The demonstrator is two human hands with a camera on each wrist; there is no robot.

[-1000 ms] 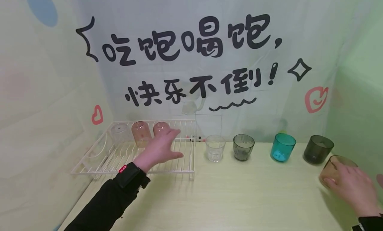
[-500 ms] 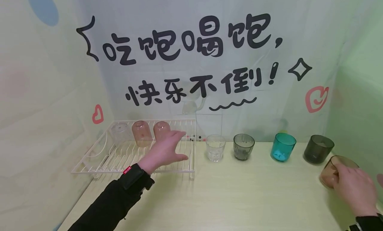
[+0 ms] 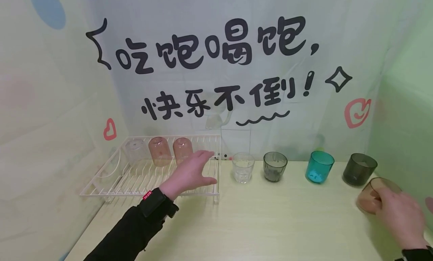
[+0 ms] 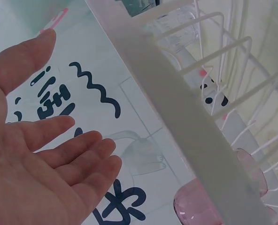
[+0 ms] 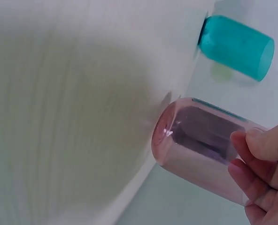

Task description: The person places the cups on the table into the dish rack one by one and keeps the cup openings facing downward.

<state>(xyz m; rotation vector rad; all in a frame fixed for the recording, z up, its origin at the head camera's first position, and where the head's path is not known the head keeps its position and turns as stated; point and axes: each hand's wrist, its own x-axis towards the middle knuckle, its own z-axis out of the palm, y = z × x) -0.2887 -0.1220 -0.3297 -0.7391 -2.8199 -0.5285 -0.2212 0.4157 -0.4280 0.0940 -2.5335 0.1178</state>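
Note:
My right hand [image 3: 399, 212] pinches a pink, see-through glass [image 3: 368, 197] near its rim at the table's right side. In the right wrist view, this pink glass [image 5: 200, 150] has its thumb-and-finger grip at the mouth end; its base is close to the table, and whether they touch I cannot tell. My left hand [image 3: 189, 171] hangs above the right part of a white wire rack [image 3: 216, 194], thumb and fingers spread and holding nothing. Behind it, two pink glasses [image 3: 159, 151] and one clear glass [image 3: 136, 150] stand upside down in the rack.
Along the back of the table stand a clear glass [image 3: 242, 167], a grey glass [image 3: 275, 166], a teal glass [image 3: 319, 166] and a dark smoky glass [image 3: 359, 169], all mouth up. The green side wall [image 3: 406, 141] is close to my right hand.
My right hand has closed its fingers on the pink glass, which has shifted slightly left and tilted. My left hand has drifted a little right and down over the rack, still spread.

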